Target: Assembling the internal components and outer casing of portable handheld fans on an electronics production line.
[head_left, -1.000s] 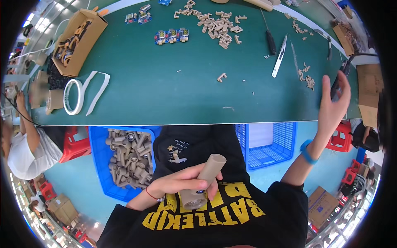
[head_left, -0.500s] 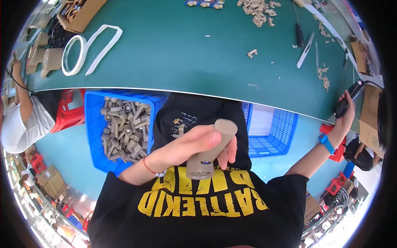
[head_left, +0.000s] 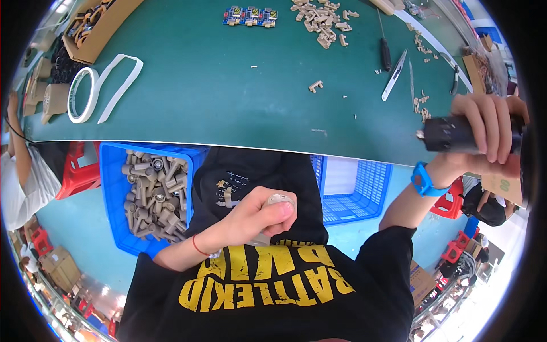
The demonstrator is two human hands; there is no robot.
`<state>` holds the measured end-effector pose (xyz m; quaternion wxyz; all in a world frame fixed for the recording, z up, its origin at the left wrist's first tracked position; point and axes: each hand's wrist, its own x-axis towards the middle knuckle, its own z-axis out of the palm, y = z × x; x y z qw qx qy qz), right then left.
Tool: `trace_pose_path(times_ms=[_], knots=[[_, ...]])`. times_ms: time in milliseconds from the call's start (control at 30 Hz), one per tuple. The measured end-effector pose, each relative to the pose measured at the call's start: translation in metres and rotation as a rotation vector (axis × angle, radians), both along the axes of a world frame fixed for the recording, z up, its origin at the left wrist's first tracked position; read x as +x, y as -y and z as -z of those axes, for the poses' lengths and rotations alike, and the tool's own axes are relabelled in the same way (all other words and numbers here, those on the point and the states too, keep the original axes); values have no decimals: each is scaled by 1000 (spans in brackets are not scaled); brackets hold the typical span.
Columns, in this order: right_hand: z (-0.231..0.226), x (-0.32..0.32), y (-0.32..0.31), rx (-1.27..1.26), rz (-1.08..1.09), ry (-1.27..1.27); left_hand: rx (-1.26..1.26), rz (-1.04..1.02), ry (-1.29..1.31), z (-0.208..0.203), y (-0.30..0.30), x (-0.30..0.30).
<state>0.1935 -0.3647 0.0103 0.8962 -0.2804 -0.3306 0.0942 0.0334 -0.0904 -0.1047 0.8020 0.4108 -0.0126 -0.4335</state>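
My left hand (head_left: 254, 218) is closed around a beige cylindrical plastic part (head_left: 277, 200), held over my lap in front of my black shirt. Only the part's rounded end shows past my thumb. My right hand (head_left: 489, 126) is raised at the right edge of the green table (head_left: 228, 85) and grips a black electric screwdriver (head_left: 447, 134), its tip pointing left. A blue band (head_left: 420, 178) is on my right wrist, a red string on my left.
A blue crate (head_left: 114, 171) of beige cylindrical parts stands on the floor at my left, an empty blue basket (head_left: 356, 188) at my right. On the table lie a tape roll (head_left: 81, 94), small beige clips (head_left: 322, 20), a screwdriver (head_left: 385, 51), tweezers (head_left: 394, 82), a cardboard box (head_left: 97, 28). Another person sits far left.
My right hand has pulled the black screwdriver off the table's right end and brought it closer and higher. My left hand has lowered the beige part toward my lap, covering more of it.
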Motion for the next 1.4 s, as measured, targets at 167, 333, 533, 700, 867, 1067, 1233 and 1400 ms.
trace_pose_path(times_ms=[167, 333, 533, 700, 867, 1067, 1233, 1400], knots=[[22, 2, -40, -230, 52, 155, -17, -122, 49, 11, -5, -8], [44, -6, -56, -144, 182, -48, -1, -138, -6, 13, -10, -4], [47, -4, -53, -92, 288, -106, -43, -186, -95, 11, -18, 6], [20, -11, -25, -65, 349, -151, -175, -273, 44, -7, -31, 5], [-3, -18, 103, -273, 572, -228, -137, -330, 210, -27, -55, 2], [26, 7, 202, -1756, 1305, -169, 98, -110, 313, -72, -82, 44], [63, 25, 210, -1907, 1510, 50, 316, -84, 324, -93, -85, 87], [48, 5, 133, -1959, 2022, 513, 333, -65, 305, -87, -74, 112]])
